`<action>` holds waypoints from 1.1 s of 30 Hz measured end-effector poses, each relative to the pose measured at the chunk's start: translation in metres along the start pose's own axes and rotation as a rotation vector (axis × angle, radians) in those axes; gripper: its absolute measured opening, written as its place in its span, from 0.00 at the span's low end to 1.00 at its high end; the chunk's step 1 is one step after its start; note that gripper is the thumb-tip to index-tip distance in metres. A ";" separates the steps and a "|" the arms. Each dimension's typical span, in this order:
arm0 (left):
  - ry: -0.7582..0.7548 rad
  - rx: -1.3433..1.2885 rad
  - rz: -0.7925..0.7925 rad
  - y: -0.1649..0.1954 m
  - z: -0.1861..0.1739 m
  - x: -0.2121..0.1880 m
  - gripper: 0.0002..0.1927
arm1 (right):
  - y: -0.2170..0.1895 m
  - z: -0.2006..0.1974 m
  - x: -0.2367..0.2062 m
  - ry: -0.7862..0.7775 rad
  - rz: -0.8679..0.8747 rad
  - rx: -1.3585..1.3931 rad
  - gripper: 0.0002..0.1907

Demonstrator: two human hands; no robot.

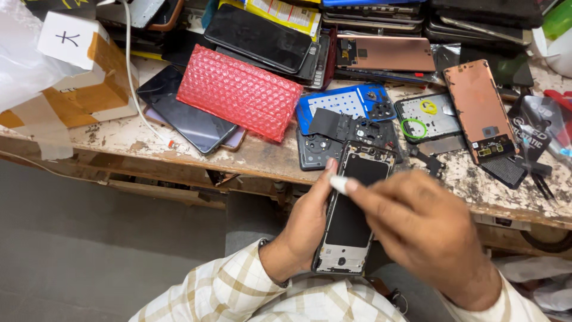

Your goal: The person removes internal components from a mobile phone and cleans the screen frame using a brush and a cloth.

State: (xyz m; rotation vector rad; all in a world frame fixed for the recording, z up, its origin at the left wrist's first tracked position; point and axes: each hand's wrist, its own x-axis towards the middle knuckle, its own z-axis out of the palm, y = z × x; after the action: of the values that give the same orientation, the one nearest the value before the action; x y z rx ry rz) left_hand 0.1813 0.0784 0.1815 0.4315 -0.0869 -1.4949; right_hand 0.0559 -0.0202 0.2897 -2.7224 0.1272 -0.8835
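Taken left to right, with the opened black phone frame (351, 209) as landmark: far to its upper left, a cardboard box with brown tape and white labels (83, 71); nearer on that side, a dark glass phone (187, 116) lying flat, then a red bubble-wrap pouch (238, 92), all on the worn, paint-chipped wooden workbench (143, 143)

Just left of the frame, left hand (307, 223) wrapped round its left edge, thumb up along the rim, fingers hidden behind; clamped on the frame, held off the bench edge above the lap

Frame's long axis running near upright, slightly tilted, camera end away from the body and over the bench edge, port end toward the checked sleeve

Just right of the frame and partly across it, right hand (426, 229), blurred, fingers pinched together on a small white piece (339, 183) touching the frame's upper left rim beside the left thumb tip; what the piece is, not clear

Beyond the frame, a blue plastic phone back (345, 104); to its upper right, a copper-coloured phone chassis (479, 110)
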 end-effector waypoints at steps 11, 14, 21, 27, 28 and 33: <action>-0.048 0.177 -0.021 0.003 0.001 0.002 0.37 | 0.009 -0.008 0.012 0.177 0.028 -0.134 0.17; -0.002 0.244 -0.010 0.002 0.002 0.003 0.37 | 0.010 -0.005 0.012 0.174 0.035 -0.133 0.16; -0.109 0.181 0.024 0.014 0.006 -0.004 0.38 | 0.038 -0.020 0.002 0.129 0.151 -0.293 0.16; -0.140 0.149 -0.013 0.016 0.015 -0.003 0.39 | 0.043 -0.019 -0.012 0.180 0.156 -0.222 0.18; -0.146 0.145 -0.021 0.015 0.016 -0.003 0.39 | 0.043 -0.018 -0.012 0.182 0.162 -0.213 0.18; -0.150 0.121 -0.030 0.016 0.016 -0.005 0.40 | 0.042 -0.021 -0.009 0.198 0.171 -0.152 0.17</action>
State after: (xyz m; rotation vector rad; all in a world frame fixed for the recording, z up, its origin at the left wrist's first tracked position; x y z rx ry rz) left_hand 0.1905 0.0801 0.2028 0.4185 -0.2917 -1.5554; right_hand 0.0369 -0.0634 0.2889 -2.7017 0.4783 -1.1312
